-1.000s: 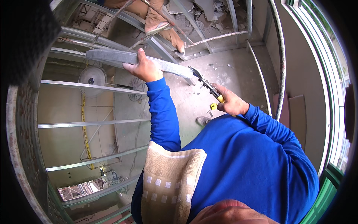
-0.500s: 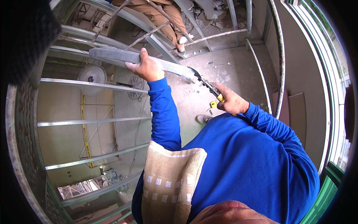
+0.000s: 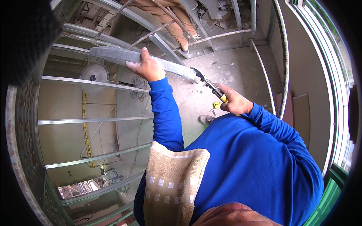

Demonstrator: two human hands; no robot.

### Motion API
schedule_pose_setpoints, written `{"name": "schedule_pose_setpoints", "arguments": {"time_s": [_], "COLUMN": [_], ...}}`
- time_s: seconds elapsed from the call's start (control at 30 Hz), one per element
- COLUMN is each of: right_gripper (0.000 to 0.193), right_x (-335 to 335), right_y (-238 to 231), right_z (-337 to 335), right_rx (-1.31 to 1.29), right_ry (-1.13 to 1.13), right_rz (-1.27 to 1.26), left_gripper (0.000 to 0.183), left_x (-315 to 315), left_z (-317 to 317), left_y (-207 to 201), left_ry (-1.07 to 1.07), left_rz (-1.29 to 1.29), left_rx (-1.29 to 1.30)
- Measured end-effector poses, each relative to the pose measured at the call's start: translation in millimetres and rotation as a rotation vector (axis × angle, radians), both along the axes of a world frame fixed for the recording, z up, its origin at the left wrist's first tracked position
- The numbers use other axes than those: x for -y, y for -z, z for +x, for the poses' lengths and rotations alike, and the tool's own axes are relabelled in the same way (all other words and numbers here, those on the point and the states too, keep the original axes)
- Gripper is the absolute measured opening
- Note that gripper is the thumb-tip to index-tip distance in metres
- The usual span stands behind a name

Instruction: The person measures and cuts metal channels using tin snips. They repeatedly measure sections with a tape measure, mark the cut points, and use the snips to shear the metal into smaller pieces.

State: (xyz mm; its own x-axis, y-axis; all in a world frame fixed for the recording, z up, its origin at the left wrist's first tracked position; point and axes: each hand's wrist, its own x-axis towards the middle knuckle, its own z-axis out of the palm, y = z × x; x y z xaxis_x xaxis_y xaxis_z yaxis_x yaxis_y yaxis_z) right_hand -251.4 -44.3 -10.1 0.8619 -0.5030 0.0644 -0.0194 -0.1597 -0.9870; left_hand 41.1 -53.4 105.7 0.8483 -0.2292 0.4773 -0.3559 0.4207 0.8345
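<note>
A long grey metal channel is held out level in front of me. My left hand is closed around its middle, thumb up along the side. In my right hand is a pair of snips with black jaws and yellow grips, the fingers wrapped round the handles. The jaws are at the right end of the channel, touching it; whether they bite into the metal I cannot tell.
Metal studs run across the left, and rusty scaffold bars curve on the right. A yellow tape measure and scraps lie below. Another person's legs are at the far side. A round fan stands beyond the studs.
The other person's legs have shifted to the right and look straighter. My hands, the channel and the snips stay almost in the same place.
</note>
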Motion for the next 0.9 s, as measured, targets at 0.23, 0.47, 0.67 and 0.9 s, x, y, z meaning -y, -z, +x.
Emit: {"name": "schedule_pose_setpoints", "arguments": {"time_s": [0.23,0.47,0.67,0.9], "right_gripper": [0.08,0.082,0.083,0.083], "right_x": [-2,-6,-6,-5], "right_y": [4,5,3,1], "right_z": [0,-4,-5,-6], "right_rx": [-0.023,-0.081,-0.097,-0.137], "right_ry": [-0.002,-0.02,-0.037,-0.025], "right_rz": [-0.002,0.03,0.056,0.063], "left_gripper": [0.074,0.087,0.089,0.085], "left_x": [-2,-9,-6,-2], "left_z": [-3,-15,-19,-20], "left_y": [4,-1,-4,-4], "left_ry": [-0.01,0.045,0.098,0.165], "left_rz": [0.012,0.043,0.01,-0.032], "left_rx": [0.003,0.012,0.058,0.091]}}
